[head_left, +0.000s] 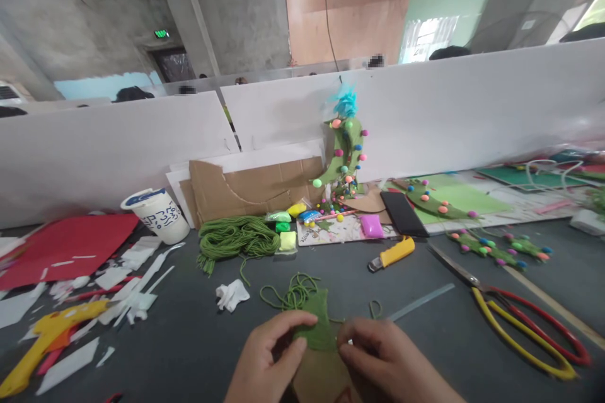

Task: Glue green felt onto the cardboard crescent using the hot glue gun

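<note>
Crumpled tissue (232,295) between yarn hank (239,237) and left hand (276,352).

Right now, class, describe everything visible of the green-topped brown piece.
The green-topped brown piece looks like flat cardboard, its top covered in green, apparently yarn, its bottom, with a reddish mark, cut off by the frame. The left hand pinches its left side; whether the right hand touches it is unclear.

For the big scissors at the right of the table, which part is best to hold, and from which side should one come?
Probably the red and yellow handles, reached from the near right with the right hand. The scissors lie with their handle loops toward the near right and the blades pointing away, far left.
</note>
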Motion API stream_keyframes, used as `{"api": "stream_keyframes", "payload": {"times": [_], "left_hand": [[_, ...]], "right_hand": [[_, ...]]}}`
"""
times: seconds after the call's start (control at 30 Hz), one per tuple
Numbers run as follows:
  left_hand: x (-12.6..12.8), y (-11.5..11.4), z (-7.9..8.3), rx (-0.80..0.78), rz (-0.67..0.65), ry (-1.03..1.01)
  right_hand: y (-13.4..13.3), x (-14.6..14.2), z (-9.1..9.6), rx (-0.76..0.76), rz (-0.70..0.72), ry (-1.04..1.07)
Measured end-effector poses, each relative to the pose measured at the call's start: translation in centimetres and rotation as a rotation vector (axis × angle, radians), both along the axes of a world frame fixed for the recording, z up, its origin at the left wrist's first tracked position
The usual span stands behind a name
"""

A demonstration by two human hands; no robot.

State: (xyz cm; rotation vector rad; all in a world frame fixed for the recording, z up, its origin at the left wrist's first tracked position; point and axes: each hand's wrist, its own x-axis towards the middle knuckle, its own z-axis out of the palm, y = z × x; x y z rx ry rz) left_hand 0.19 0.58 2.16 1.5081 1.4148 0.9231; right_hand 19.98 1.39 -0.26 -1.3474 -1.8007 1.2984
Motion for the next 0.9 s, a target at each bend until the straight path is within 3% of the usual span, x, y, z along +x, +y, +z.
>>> {"api": "stream_keyframes", "payload": {"times": [0.3,0.6,0.9], "left_hand": [[0.0,0.1,-0.4,-0.037,0.026,-0.121],[-0.4,0.3,-1.5,-0.035,0.014,-0.107],[0.0,0.6,-1.8,-0.112,0.025,-0.245]], "right_hand": [[-0.1,0.2,0.4,-0.029,0.065,0.046],[-0.2,-0.2,0.3,-0.022,0.031,0.025],[-0.1,-0.6,-0.3,-0.035,0.007,0.023]]}}
